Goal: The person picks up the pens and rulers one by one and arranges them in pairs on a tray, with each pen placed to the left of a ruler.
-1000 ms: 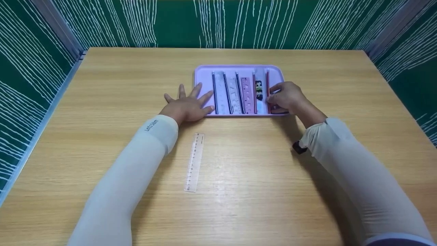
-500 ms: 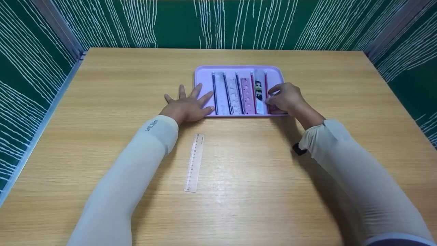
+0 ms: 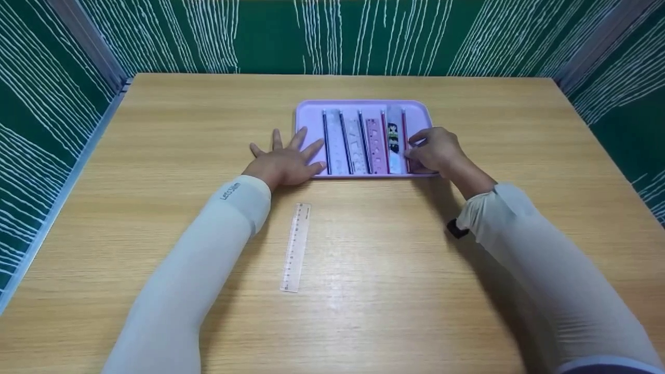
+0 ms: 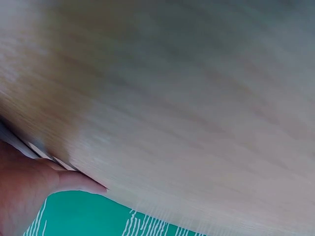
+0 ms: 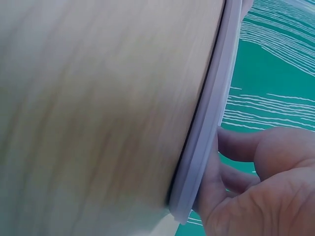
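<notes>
A lilac tray [image 3: 363,102] at the far middle of the table holds a row of pencils and rulers lying front to back. My left hand [image 3: 284,163] rests with spread fingers over the tray's left edge; the left wrist view catches only part of this hand [image 4: 29,184]. At the right end of the row, my right hand [image 3: 440,149] pinches a red pencil [image 3: 404,124], its fingers covering the lower part. Beside that pencil lies a ruler with a dark cartoon print [image 3: 393,132]. In the right wrist view, bent fingers of the hand [image 5: 266,182] reach over the tray rim [image 5: 206,118].
Farther left in the tray are a second red pencil [image 3: 385,143], a pink ruler [image 3: 375,145], pale rulers [image 3: 338,148] and several dark pencils [image 3: 326,140]. A clear ruler [image 3: 296,249] lies on the wooden table [image 3: 384,270]. Green walls [image 3: 270,36] stand behind.
The red pencil at the right end has shifted slightly left with my right fingers, nearer the cartoon ruler. The other red pencil also sits a little farther left. My left hand stays put.
</notes>
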{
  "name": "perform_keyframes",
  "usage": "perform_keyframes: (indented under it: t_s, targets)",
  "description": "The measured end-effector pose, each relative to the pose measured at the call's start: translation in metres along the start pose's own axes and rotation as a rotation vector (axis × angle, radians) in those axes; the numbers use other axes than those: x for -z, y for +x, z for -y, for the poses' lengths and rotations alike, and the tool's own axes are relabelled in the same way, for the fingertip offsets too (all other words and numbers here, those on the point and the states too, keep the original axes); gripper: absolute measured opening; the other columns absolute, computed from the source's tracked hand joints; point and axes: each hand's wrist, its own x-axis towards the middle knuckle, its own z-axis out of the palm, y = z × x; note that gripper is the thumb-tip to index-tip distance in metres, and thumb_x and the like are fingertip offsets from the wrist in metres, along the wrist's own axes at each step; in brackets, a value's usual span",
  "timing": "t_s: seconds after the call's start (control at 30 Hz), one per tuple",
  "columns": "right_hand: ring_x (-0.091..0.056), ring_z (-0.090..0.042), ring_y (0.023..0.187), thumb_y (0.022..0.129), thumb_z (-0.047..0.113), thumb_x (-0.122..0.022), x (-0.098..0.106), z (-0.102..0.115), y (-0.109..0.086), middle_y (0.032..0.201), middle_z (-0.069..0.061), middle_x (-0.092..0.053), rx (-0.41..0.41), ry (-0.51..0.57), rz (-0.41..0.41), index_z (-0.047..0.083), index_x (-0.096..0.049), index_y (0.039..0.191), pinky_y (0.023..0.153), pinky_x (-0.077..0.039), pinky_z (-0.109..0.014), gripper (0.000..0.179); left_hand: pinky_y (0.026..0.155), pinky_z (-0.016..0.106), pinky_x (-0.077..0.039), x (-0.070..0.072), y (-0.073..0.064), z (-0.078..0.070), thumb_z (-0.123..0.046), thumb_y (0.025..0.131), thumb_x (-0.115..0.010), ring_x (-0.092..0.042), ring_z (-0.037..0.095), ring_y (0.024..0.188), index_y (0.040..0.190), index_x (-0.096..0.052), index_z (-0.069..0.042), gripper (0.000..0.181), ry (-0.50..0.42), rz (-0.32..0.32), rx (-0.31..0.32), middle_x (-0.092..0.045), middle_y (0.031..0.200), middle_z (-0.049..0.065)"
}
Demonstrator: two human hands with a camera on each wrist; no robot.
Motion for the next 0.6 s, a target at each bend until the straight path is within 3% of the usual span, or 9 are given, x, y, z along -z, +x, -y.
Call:
perform_keyframes:
  t_s: [0.2, 0.43, 0.6]
  targets:
    - [-0.069, -0.013, 0.085, 0.101, 0.014, -0.064, -0.0019, -0.0045, -0.0017, 0.123, -0.018, -0.063, 0.05, 0.035, -0.04, -0.001, -0.056, 0.142, 0.066, -0.057, -0.02, 0.044, 0.102, 0.088, 0.014, -0.0009, 0.0018, 0.0, -0.079, 0.096, -0.025, 0.025, 0.052, 0.151, 0.157, 0.005, -0.058, 0.071, 0.014, -0.006, -0.007, 0.026, 0.17, -0.009]
    - [-0.065, -0.021, 0.101, 0.102, 0.017, -0.063, -0.0014, -0.0065, -0.0045, 0.13, -0.017, -0.061, 0.042, 0.08, -0.061, 0.003, -0.054, 0.144, 0.076, -0.058, -0.024, 0.045, 0.103, 0.088, 0.013, -0.0011, 0.0015, -0.0005, -0.078, 0.097, -0.025, 0.024, 0.052, 0.151, 0.157, 0.004, -0.056, 0.071, 0.016, -0.013, -0.014, 0.025, 0.17, -0.009]
    - [-0.067, -0.022, 0.103, 0.102, 0.022, -0.064, -0.002, -0.0052, -0.0076, 0.131, -0.016, -0.06, 0.042, 0.151, -0.066, 0.005, -0.053, 0.144, 0.082, -0.061, -0.027, 0.047, 0.103, 0.088, 0.013, -0.0006, -0.0004, 0.0, -0.078, 0.097, -0.025, 0.025, 0.052, 0.151, 0.157, 0.005, -0.057, 0.07, 0.016, -0.01, -0.014, 0.025, 0.17, -0.009]
